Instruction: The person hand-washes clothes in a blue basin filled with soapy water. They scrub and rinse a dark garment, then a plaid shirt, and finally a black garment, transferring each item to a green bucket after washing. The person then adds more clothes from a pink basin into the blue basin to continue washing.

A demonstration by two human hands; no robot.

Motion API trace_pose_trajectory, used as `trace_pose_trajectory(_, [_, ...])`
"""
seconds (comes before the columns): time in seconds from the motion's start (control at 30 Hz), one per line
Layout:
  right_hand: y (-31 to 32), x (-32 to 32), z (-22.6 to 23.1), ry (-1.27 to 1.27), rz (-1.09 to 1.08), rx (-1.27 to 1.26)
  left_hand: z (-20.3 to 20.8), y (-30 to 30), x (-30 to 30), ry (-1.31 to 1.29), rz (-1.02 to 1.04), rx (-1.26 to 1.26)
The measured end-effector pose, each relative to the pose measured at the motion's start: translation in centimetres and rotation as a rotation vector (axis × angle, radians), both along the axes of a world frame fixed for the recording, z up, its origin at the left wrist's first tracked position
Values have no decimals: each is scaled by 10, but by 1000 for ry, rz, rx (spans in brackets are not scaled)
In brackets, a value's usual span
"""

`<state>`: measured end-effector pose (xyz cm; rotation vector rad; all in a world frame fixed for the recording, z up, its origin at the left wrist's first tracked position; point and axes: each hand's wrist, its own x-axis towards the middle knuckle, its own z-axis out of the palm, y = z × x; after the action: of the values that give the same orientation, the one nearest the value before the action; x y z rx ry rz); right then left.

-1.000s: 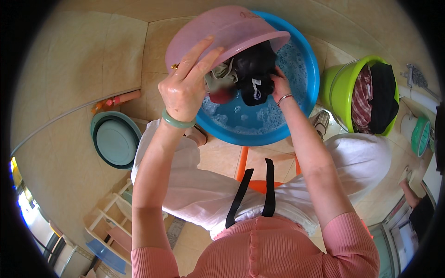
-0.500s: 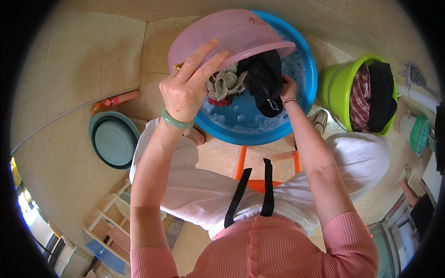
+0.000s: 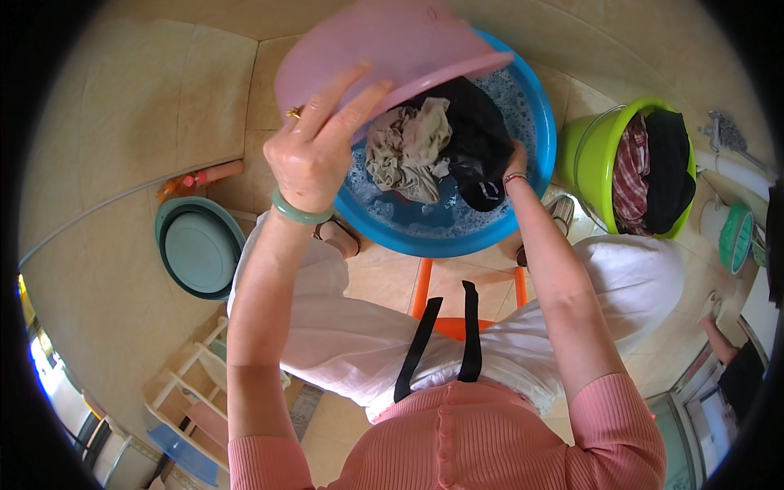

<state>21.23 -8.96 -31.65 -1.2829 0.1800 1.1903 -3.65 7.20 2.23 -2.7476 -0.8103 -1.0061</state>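
My left hand (image 3: 309, 159) grips the rim of a pink basin (image 3: 380, 45), which is tipped on its side above a large blue tub (image 3: 384, 231). The tub holds sudsy water. Below the basin's mouth lie a crumpled beige garment (image 3: 412, 147) and a black garment (image 3: 480, 131), partly in the water. My right hand (image 3: 516, 160) is closed at the right edge of the black garment; its fingertips are hidden by the cloth. A trace of red cloth shows beneath the beige one.
A lime-green bucket (image 3: 590, 167) with plaid and black clothes stands on the right. A grey-green basin (image 3: 198, 247) rests on the left. Beneath the tub is an orange stool (image 3: 425, 286). Another person's arm (image 3: 719, 341) shows at the far right.
The pink basin has shifted up and left with my left hand. More of the beige and black clothes now shows in the tub. My right hand has moved slightly right.
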Motion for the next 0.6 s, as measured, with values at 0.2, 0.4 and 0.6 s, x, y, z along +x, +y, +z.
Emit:
trace_pose_trajectory(0.2, [22, -31, 79, -682, 108, -185, 10, 18, -6, -161, 7, 105])
trace_pose_trajectory(0.4, [31, -21, 87, -966, 438, -361, 13, 19, 1, -193, -5, 93])
trace_pose_trajectory(0.6, [39, -21, 123, -1066, 712, -557, 22, 14, -10, -214, 108, 11])
